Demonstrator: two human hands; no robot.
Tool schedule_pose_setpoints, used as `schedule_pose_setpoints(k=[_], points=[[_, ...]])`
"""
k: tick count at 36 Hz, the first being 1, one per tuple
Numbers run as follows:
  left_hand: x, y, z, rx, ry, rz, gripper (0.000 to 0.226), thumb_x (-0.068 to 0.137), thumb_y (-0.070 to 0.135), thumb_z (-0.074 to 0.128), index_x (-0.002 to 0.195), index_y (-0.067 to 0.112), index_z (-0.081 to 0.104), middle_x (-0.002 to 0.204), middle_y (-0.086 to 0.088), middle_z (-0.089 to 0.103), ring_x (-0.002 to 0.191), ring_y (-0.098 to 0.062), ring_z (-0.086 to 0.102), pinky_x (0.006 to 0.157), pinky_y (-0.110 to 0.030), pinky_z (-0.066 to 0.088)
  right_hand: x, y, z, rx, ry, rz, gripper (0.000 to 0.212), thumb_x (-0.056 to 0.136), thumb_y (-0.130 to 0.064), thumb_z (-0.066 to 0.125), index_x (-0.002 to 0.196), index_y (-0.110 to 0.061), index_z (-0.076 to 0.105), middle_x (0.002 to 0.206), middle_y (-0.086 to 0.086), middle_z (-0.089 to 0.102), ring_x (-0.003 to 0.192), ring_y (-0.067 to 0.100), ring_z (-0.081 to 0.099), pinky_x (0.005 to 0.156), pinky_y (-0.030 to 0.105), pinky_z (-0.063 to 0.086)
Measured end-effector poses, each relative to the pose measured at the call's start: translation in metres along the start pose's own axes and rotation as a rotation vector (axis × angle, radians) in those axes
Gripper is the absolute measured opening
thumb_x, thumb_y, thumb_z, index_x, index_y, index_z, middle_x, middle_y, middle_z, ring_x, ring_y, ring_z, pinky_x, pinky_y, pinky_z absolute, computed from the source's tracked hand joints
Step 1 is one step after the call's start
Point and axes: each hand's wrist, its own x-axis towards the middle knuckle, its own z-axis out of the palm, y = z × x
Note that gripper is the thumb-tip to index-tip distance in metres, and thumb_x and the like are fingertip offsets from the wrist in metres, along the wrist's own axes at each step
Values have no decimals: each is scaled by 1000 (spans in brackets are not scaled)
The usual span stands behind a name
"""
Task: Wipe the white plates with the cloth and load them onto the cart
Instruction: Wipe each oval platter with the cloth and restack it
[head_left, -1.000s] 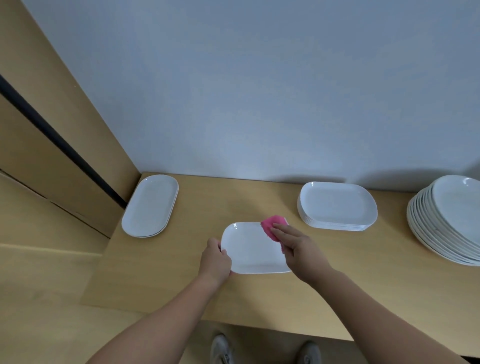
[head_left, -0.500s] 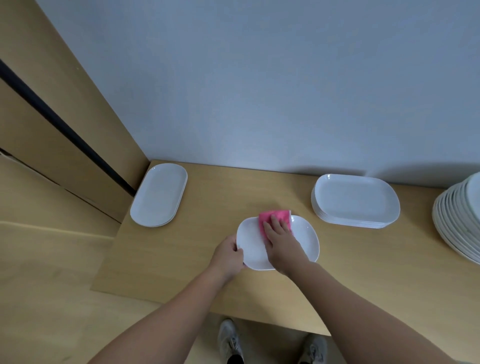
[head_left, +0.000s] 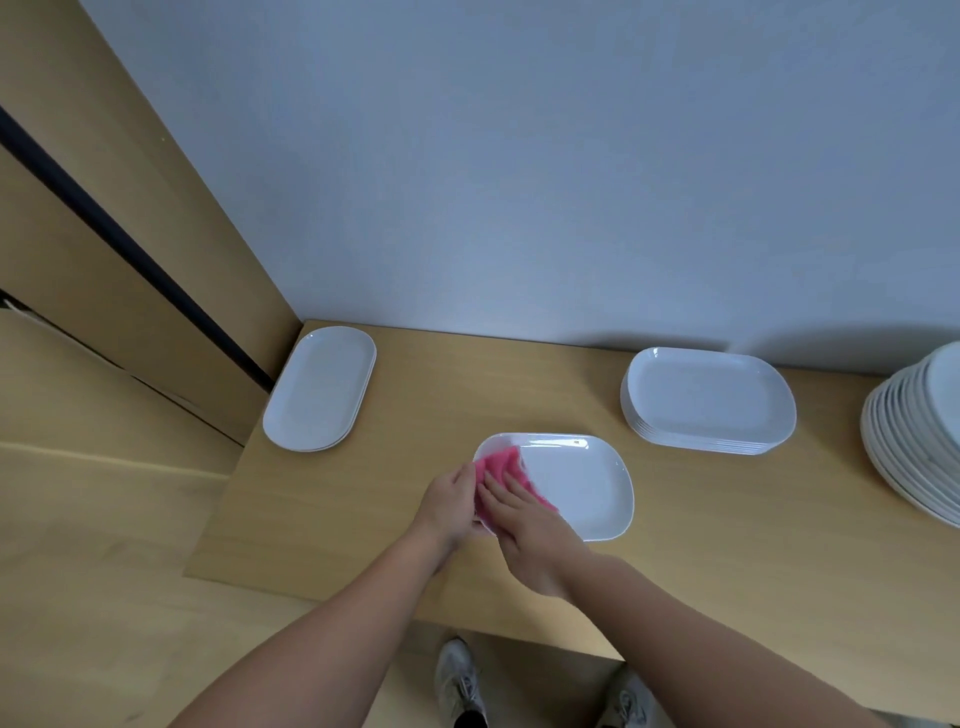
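**A:** What sits nearest to me?

**B:** Your shoes (head_left: 460, 675) on the floor, just under the near edge of the wooden table (head_left: 337, 519).

**A:** And my hands?

**B:** Your left hand (head_left: 449, 506) curls on the near-left rim of the white plate (head_left: 582, 483), probably to stop it sliding. Your right hand (head_left: 524, 525) lies flat with its fingers straight. It presses the pink cloth (head_left: 501, 465) onto the plate's left end. The right half is bare, so I judge the wipe is partly done.

**A:** What lies beyond?

**B:** A stack of matching plates (head_left: 709, 400) sits back right and oval plates (head_left: 319, 389) back left. Round plates (head_left: 914, 431) are piled at the far right edge, and all of them are near the wall (head_left: 519, 182). They are likely waiting their turn. The cart is not in view.
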Motion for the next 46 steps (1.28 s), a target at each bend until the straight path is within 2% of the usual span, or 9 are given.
schedule_pose_setpoints(k=[4, 10, 14, 19, 23, 26, 35, 41, 46], points=[[4, -2, 2, 130, 48, 58, 33, 101, 20, 40, 86, 7, 66, 87, -12, 70, 80, -23, 65, 83, -51, 57, -15, 6, -5, -15, -61, -59, 60, 99, -7, 32, 154, -20, 13, 159, -10, -1, 145, 10, -15, 113, 16, -15], [3, -2, 7, 261, 4, 106, 42, 92, 2, 35, 106, 22, 69, 88, 0, 71, 77, -17, 64, 73, -37, 54, -40, 33, -13, -117, -133, -107, 70, 91, 2, 33, 153, -28, 19, 156, -20, 4, 142, 2, -17, 111, 15, -16], [2, -2, 9, 324, -10, 118, 44, 92, 2, 33, 114, 22, 65, 104, -4, 69, 97, -26, 65, 86, -46, 56, -54, 52, -20, -153, -137, -53, 68, 92, 1, 34, 151, -31, 23, 152, -25, 2, 141, 2, -16, 114, 18, -14], [4, -3, 9, 305, -3, 99, 45, 91, 1, 32, 112, 22, 66, 103, -6, 67, 93, -28, 65, 73, -44, 59, -68, 77, -33, -265, -159, 114, 66, 95, -6, 32, 151, -38, 19, 156, -23, 1, 147, 9, -9, 121, 36, 1], [4, 0, 10, 280, 7, 70, 41, 96, 4, 33, 120, 20, 62, 111, -7, 65, 98, -27, 64, 63, -36, 60, -67, 93, -44, -397, -128, 248, 66, 95, -13, 29, 154, -32, 6, 161, -11, -4, 149, 16, -8, 118, 29, -9], [4, 3, 13, 283, -12, 69, 40, 95, 4, 32, 120, 17, 61, 112, -10, 64, 92, -25, 64, 55, -29, 55, -53, 93, -47, -423, -109, 353, 70, 94, -14, 29, 154, -29, -3, 161, -8, -11, 149, 16, -10, 120, 33, -5], [4, 9, 9, 308, 20, 87, 37, 96, 5, 33, 117, 18, 60, 104, -6, 63, 79, -18, 63, 48, -24, 51, -13, 71, -44, -231, -121, 450, 67, 97, -8, 28, 154, -19, -5, 160, -2, -16, 148, 22, -13, 119, 52, 8], [6, 4, 4, 331, 25, 85, 35, 94, 5, 33, 108, 19, 61, 97, -6, 64, 75, -20, 62, 49, -27, 52, -7, 59, -34, -255, -139, 253, 69, 99, -9, 34, 153, -20, -7, 160, -3, -17, 146, 21, -19, 119, 37, -7], [10, 3, 3, 387, 32, 125, 38, 93, 4, 33, 109, 19, 65, 97, -4, 66, 88, -24, 63, 77, -41, 57, -11, 55, -30, -247, -162, 104, 63, 102, -14, 32, 154, -23, -3, 160, -6, -13, 146, 20, -19, 114, 29, -13]])
